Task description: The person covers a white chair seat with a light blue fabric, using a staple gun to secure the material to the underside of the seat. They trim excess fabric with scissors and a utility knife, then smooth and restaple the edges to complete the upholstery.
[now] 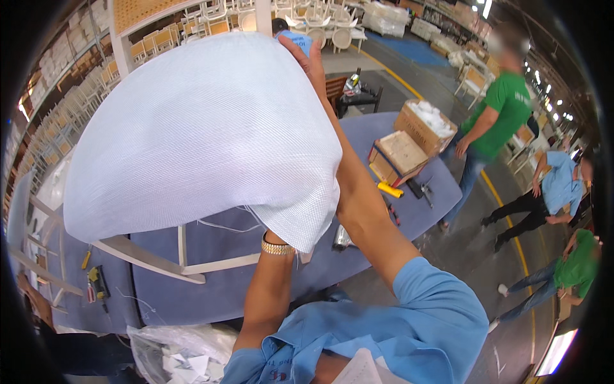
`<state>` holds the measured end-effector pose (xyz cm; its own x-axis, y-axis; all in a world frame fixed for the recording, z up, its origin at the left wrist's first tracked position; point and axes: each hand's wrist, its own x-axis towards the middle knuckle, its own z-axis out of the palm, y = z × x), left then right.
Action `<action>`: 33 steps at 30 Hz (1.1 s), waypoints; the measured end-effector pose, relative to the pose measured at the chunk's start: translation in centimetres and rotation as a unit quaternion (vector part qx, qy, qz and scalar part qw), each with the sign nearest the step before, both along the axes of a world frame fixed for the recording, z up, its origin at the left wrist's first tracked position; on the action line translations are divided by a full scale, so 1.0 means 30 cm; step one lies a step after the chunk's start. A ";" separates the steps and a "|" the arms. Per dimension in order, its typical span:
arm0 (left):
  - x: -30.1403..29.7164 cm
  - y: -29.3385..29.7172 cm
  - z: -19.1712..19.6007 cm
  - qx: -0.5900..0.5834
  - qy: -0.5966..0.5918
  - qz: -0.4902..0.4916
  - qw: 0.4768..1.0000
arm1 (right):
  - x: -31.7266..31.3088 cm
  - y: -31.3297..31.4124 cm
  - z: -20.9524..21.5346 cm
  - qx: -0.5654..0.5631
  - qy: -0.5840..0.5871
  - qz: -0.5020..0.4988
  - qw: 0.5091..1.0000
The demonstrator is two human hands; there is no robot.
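Note:
A large sheet of white woven mesh [198,121] is draped over a pale wooden chair frame [150,257]. Its near corner hangs loose with frayed threads. My right arm reaches along the sheet's right side. At the far edge, my right hand [311,66] lies against the mesh beside a pale upright post [263,18], its visible fingers stretched out and apart. My left arm, with a gold watch [277,247] at the wrist, goes up beneath the loose corner. The mesh hides my left hand, so its fingers do not show.
The chair stands on a blue padded table [307,278]. Farther right are a cardboard box [422,125], a wooden box [398,157] and a yellow tool [390,189]. Pliers [91,293] lie at left, above a plastic bag of scraps [185,352]. A person in green [505,102] stands at right.

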<state>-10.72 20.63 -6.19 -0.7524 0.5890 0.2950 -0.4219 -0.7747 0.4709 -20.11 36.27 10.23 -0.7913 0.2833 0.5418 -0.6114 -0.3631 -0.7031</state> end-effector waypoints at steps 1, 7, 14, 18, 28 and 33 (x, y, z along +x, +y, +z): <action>-0.001 -0.024 -0.003 -0.011 0.003 0.043 0.999 | 0.048 -0.052 -0.002 -0.022 0.014 0.016 1.000; 0.010 -0.068 0.024 -0.047 0.043 0.155 0.986 | 0.558 -0.196 -0.263 0.199 0.063 -0.141 0.968; -0.002 -0.113 0.068 -0.045 0.113 0.077 0.990 | 1.006 -0.116 -1.234 -0.372 -0.462 -0.318 0.739; -0.012 -0.095 0.063 -0.021 0.133 -0.020 0.991 | 0.916 0.049 -1.683 -0.497 -0.466 -0.282 0.675; 0.032 -0.138 0.131 -0.021 0.163 -0.062 0.984 | 0.755 0.141 -1.549 -0.561 -0.320 -0.362 0.672; 0.050 -0.153 0.133 -0.029 0.154 -0.031 0.987 | 1.044 0.041 -1.103 -0.426 -0.222 -0.205 0.853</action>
<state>-9.23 16.02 -2.20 -0.5940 0.6536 0.4690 -0.2969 -0.7200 0.6273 11.20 37.49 -22.86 -0.6044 0.7266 -0.3267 -0.5518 -0.6777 -0.4861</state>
